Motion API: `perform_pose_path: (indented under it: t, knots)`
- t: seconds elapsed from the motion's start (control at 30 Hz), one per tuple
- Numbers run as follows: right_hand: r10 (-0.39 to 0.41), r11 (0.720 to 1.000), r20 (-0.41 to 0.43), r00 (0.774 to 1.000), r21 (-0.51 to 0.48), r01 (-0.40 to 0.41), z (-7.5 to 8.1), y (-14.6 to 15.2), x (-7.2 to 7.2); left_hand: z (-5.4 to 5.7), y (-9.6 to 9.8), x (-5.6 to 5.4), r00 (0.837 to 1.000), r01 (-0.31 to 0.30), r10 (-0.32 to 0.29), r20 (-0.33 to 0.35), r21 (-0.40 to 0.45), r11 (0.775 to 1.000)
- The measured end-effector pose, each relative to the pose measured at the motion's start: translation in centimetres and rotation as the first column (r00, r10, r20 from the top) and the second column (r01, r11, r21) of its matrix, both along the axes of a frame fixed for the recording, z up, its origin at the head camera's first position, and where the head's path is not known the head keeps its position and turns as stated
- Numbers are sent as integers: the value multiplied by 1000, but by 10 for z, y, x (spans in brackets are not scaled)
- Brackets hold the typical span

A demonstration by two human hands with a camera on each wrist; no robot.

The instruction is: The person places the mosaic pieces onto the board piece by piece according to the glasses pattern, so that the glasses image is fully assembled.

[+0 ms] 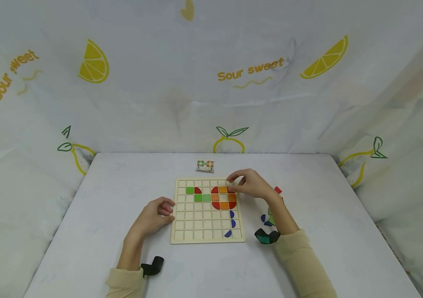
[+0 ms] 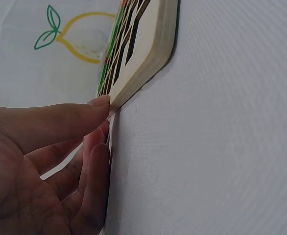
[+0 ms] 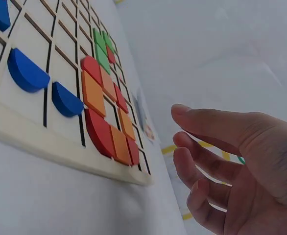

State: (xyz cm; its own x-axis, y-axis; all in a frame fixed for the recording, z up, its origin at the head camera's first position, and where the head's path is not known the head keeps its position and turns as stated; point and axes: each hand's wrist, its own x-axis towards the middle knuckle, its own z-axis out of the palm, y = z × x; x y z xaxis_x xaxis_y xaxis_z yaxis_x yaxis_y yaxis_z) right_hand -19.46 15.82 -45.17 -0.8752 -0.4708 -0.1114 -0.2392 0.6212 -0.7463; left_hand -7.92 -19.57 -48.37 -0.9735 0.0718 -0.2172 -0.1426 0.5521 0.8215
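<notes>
A wooden grid board lies flat on the table. My left hand rests at its left edge, thumb tip against the rim and the other fingers bent beside it. My right hand hovers over the board's upper right corner; in the right wrist view its fingers are loosely bent with nothing between them. Below them, orange squares and red quarter-round pieces form a ring. Green squares and another red piece sit to the left. Blue half-round pieces lie down the right side.
A small picture card lies behind the board. To the right, partly hidden by my right forearm, are loose blue pieces, green pieces and a red piece. A printed white cloth hangs behind the table.
</notes>
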Motion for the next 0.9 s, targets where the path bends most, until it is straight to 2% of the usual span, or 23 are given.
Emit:
perform_pose_path:
  t: [0.23,0.4,0.6,0.9]
  knots:
    - [-78,996,-6,997,52,78,3,46,2,-1,-1,0,1000,4,-4,-2,-10,1000]
    - [-130,989,25,991,70,128,0,78,4,0,-1,0,1000,12,-12,-8,-11,1000]
    - [-181,983,77,980,58,177,-9,113,4,0,-2,0,1000,5,-5,-5,-12,1000]
    - [-249,964,66,966,112,241,-26,145,7,-1,-2,-1,1000,7,-7,-8,-16,1000]
